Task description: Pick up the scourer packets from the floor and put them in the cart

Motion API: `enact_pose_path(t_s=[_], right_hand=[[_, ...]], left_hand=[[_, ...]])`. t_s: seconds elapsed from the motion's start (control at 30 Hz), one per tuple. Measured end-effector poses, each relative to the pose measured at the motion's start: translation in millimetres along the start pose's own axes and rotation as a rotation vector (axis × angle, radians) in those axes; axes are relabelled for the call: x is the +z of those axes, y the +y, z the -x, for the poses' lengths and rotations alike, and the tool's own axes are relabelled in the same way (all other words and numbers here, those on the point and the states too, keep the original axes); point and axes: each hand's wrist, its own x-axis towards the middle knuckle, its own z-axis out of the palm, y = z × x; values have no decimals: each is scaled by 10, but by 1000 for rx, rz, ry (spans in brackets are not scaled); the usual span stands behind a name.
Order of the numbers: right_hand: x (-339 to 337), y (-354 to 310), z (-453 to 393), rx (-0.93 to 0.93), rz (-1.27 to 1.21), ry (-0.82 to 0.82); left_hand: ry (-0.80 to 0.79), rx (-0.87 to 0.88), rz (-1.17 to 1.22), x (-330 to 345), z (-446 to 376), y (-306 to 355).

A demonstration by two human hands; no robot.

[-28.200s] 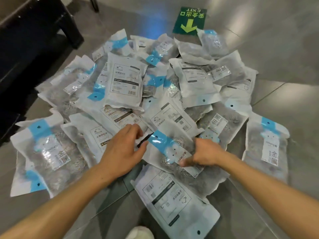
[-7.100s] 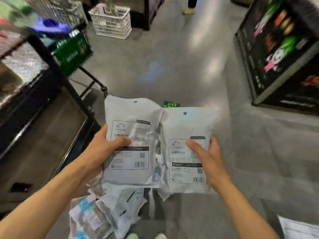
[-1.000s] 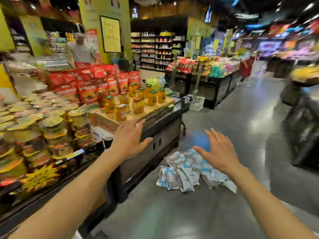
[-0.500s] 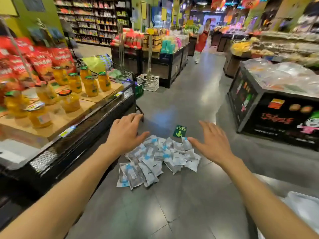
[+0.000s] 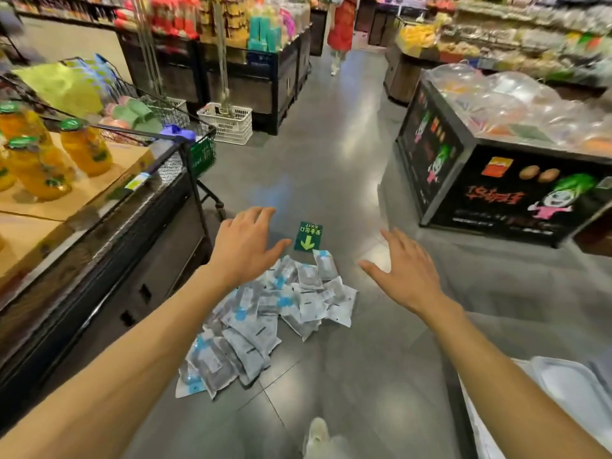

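The scourer packets (image 5: pixel 265 313) lie heaped on the floor (image 5: pixel 331 180), just before the exit sign (image 5: pixel 308 236). A display stand (image 5: pixel 99 253) runs along their left, the cart (image 5: pixel 185 144) behind it; another stand (image 5: pixel 496 180) sits right.

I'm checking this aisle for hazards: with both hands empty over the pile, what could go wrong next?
The scourer packets overlap loosely on the smooth floor, so a broad scoop by the left hand and right hand may drop some. The person's shoe is near the pile; stepping on a packet could cause a slip.
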Motion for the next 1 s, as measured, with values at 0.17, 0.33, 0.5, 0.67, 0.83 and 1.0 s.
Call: enact_pose_path(t_s=[0.17,0.33,0.5,0.67,0.83,1.0], right_hand=[[255,425,-1127,43,-21,-39],[514,704,-2344,31,-14,-152],[857,924,-3526,21,5,-205],[1620,1153,-4474,57,18,-259],[2821,1486,-5118,90,27,-315],[4336,1957,-5529,117,21,-335]], left_hand=[[-64,-21,10,597,-1141,-33],[-151,-63,18,1183,-2227,-55],[-160,-132,82,1751,-3203,-248],[-234,-168,103,2745,-3998,-684],[-332,-182,136,4156,-4457,-1029],[-406,-240,212,5795,-4545,-1223]])
